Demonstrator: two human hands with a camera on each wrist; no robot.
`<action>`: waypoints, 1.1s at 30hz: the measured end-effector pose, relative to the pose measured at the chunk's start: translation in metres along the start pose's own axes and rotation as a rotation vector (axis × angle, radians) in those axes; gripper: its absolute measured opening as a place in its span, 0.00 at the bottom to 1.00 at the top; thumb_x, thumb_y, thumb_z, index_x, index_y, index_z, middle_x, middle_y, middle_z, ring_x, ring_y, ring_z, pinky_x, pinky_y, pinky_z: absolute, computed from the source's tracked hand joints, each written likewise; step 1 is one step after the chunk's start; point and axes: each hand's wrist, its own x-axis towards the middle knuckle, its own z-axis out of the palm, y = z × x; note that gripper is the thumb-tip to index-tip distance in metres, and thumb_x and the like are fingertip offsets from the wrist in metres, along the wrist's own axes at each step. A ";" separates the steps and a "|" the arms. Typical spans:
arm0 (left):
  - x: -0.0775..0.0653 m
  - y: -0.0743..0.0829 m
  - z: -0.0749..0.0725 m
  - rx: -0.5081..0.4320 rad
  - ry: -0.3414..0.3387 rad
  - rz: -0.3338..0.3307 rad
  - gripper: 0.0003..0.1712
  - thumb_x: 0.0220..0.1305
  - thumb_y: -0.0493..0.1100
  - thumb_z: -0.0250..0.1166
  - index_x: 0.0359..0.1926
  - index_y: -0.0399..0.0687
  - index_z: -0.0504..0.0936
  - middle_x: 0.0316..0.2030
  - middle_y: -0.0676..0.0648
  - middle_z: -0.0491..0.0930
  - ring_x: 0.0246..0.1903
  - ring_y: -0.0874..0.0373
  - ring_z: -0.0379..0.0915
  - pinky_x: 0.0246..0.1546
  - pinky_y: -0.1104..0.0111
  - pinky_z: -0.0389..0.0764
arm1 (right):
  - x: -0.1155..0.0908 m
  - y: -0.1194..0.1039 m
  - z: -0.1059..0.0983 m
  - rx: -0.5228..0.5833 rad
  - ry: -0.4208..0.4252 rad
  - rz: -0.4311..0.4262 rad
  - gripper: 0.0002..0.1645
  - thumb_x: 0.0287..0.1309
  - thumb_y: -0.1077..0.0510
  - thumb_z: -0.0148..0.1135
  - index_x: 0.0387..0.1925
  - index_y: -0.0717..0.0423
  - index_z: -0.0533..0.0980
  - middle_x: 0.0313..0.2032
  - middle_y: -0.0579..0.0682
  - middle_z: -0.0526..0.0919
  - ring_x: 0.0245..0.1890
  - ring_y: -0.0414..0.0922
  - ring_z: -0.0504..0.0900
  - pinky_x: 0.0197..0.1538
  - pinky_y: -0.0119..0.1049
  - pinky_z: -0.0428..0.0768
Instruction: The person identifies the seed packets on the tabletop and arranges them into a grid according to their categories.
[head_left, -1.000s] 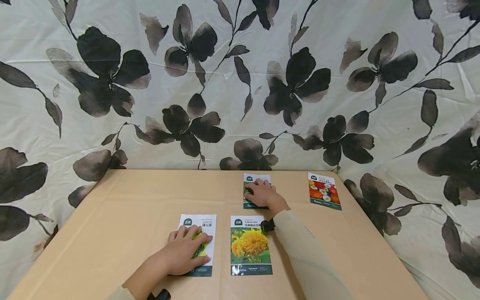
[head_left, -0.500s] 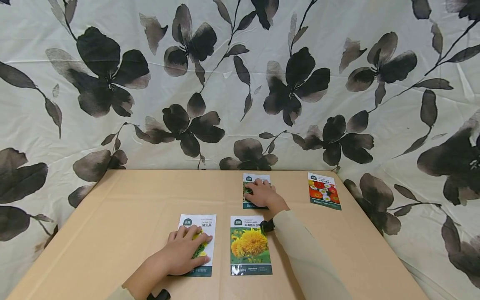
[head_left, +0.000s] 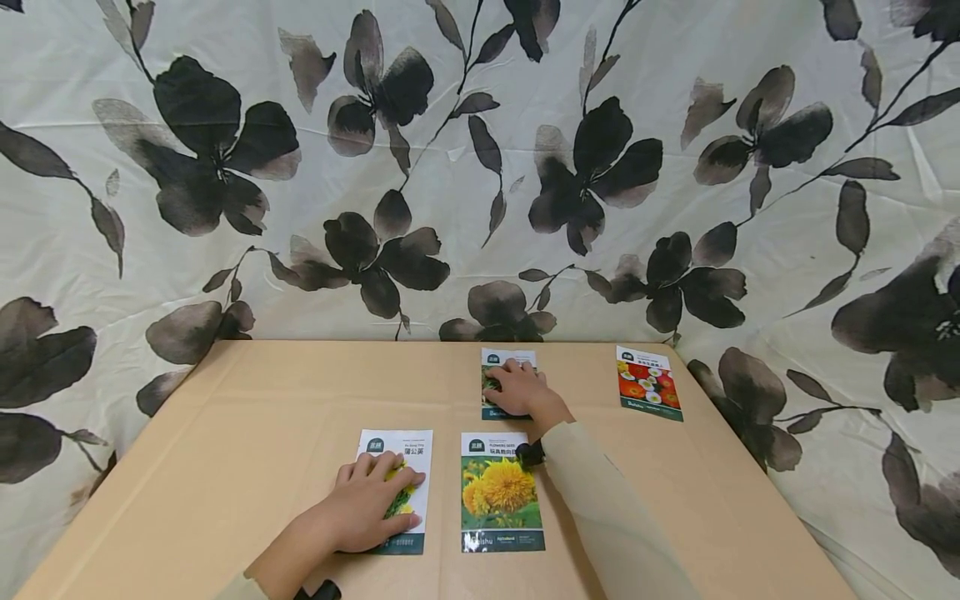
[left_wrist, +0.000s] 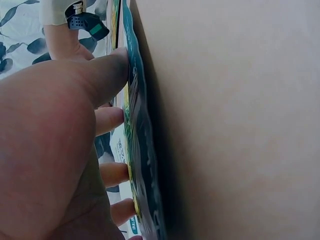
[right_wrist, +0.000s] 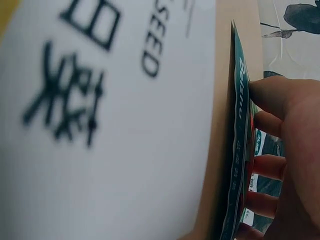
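Observation:
My left hand (head_left: 366,505) lies on a seed packet (head_left: 405,544) with a white top and yellow flowers, its fingers spread over the front. In the left wrist view the thumb and fingertips press on the face of that packet (left_wrist: 142,135). Farther back, my right hand (head_left: 517,388) rests on a smaller-looking seed packet (head_left: 495,413), covering much of its picture. The right wrist view has the fingertips of the right hand (right_wrist: 295,135) on this packet (right_wrist: 240,125), red and green showing beside its dark green bottom band.
Between the arms lies a seed packet (head_left: 502,496) with big yellow blooms, the right wrist's black strap overlapping its upper corner. A packet with red and white flowers (head_left: 649,383) sits at the back right of the table (head_left: 247,433). A floral cloth (head_left: 480,183) hangs behind.
My right hand and the packet beneath it have slid slightly to the left over the last half second. The left hand and the other packets stay where they were.

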 end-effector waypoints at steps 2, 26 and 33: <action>0.000 0.000 0.000 0.000 -0.002 -0.002 0.35 0.61 0.71 0.66 0.66 0.68 0.76 0.69 0.45 0.68 0.60 0.43 0.63 0.55 0.40 0.65 | 0.000 -0.001 0.001 0.000 0.002 -0.006 0.33 0.73 0.34 0.52 0.74 0.34 0.66 0.75 0.53 0.64 0.72 0.60 0.62 0.70 0.65 0.61; -0.002 0.002 -0.001 -0.006 0.000 -0.005 0.35 0.61 0.70 0.66 0.66 0.68 0.77 0.69 0.44 0.68 0.60 0.43 0.63 0.55 0.40 0.64 | 0.005 -0.016 0.005 -0.006 -0.002 -0.011 0.34 0.73 0.32 0.50 0.75 0.32 0.65 0.76 0.52 0.61 0.74 0.60 0.59 0.72 0.66 0.59; -0.002 0.002 -0.001 -0.010 -0.001 -0.007 0.34 0.61 0.70 0.66 0.66 0.68 0.77 0.69 0.44 0.68 0.60 0.43 0.63 0.55 0.40 0.64 | 0.006 -0.021 0.007 -0.003 0.002 -0.009 0.33 0.73 0.32 0.51 0.75 0.32 0.65 0.75 0.52 0.62 0.73 0.59 0.60 0.71 0.65 0.60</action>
